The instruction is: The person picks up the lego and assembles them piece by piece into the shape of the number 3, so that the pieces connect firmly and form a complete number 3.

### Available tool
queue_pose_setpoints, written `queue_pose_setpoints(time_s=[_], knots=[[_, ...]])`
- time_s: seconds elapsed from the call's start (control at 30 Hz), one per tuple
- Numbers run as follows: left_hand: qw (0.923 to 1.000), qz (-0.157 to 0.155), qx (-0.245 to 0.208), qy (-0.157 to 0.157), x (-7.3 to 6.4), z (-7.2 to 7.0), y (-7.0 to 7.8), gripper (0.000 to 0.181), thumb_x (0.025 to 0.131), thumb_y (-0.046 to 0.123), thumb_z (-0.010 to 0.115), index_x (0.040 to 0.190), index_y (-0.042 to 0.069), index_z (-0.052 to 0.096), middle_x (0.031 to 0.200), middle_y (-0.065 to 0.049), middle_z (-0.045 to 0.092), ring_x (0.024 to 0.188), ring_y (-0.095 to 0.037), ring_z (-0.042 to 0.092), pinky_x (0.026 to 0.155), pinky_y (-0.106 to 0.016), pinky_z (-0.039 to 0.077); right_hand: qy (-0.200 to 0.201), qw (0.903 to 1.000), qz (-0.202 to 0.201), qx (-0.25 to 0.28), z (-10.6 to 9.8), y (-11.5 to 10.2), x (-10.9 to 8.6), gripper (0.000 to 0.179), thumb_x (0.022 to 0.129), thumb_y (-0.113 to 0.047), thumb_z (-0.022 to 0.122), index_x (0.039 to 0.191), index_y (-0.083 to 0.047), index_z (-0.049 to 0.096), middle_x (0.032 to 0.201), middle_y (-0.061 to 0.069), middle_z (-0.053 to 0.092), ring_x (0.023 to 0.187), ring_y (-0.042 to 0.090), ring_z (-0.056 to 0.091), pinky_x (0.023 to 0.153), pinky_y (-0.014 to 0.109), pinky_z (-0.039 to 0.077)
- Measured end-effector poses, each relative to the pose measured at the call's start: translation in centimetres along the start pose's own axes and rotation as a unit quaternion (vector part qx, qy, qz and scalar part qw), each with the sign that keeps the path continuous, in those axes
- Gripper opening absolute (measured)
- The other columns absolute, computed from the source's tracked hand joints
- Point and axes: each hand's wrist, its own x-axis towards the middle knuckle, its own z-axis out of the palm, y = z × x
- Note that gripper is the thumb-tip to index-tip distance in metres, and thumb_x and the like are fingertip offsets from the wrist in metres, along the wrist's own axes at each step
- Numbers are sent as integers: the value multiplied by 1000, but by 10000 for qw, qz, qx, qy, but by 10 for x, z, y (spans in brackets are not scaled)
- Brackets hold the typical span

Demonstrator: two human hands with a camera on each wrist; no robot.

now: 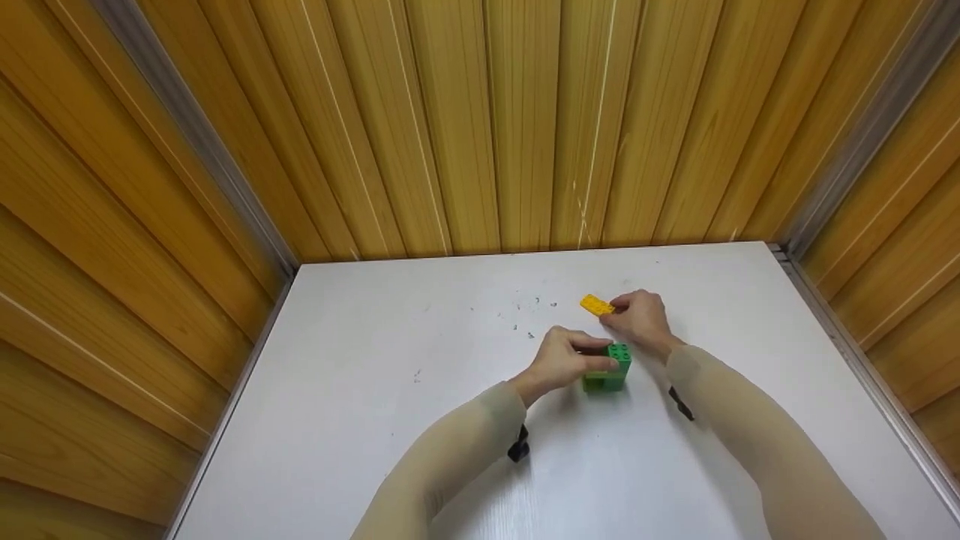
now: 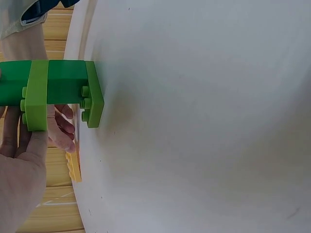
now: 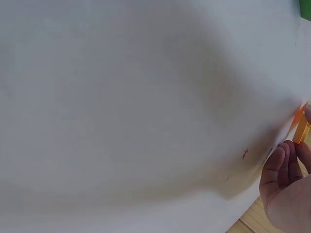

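Note:
My left hand (image 1: 556,361) grips a small tower of toy building bricks (image 1: 620,352), fingers and thumb on its two sides near the top. The left wrist view shows dark green bricks (image 2: 67,80) alternating with light green plates (image 2: 38,97) that have studs sticking out at one end. Ahead and to the right, my right hand (image 1: 641,316) pinches one end of a flat yellow brick (image 1: 595,304) between thumb and fingers. In the right wrist view that yellow brick (image 3: 302,128) sits at the fingertips, close over the table, partly cut off by the frame edge.
The white tabletop (image 1: 360,345) carries small dark marks and scratches beyond the left hand. Wood-look panel walls (image 1: 450,127) stand behind it and on both sides, with grey metal strips at the corners. Dark wrist gear (image 1: 518,444) hangs below the left sleeve.

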Motion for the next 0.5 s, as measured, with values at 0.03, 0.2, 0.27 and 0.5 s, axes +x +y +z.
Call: queue_pose_setpoints(time_s=[0.03, 0.2, 0.27, 0.5], knots=[[10000, 1, -11, -1, 0, 0, 0, 30, 90, 27, 96, 119, 28, 90, 116, 12, 87, 106, -4, 76, 103, -31, 64, -3, 10000, 8, 4, -2, 0, -1, 49, 104, -27, 82, 144, 1, 73, 138, 23, 75, 125, 38, 65, 122, 57, 55], [9999, 100, -1, 55, 2, 1, -1, 31, 89, 25, 97, 119, 25, 90, 116, 9, 87, 104, -4, 77, 101, -31, 65, 58, 9999, -72, 45, -9, 1, -8, 51, 104, -27, 81, 145, 2, 72, 141, 24, 74, 129, 39, 65, 122, 57, 55], [9999, 102, 3, 83, 2, 1, 0, 32, 89, 23, 98, 119, 25, 90, 116, 8, 87, 104, -3, 77, 101, -31, 65, 87, 9998, -146, 36, -11, 2, -10, 51, 104, -27, 82, 145, 2, 72, 142, 25, 74, 131, 40, 66, 122, 57, 55], [9998, -112, -83, 144, 1, 3, 0, 30, 89, 21, 98, 118, 26, 90, 117, 10, 87, 106, -5, 76, 106, -37, 66, 55, 9991, -408, -83, -16, 4, -19, 50, 105, -28, 81, 145, 0, 73, 142, 25, 74, 123, 37, 68, 114, 53, 61]])
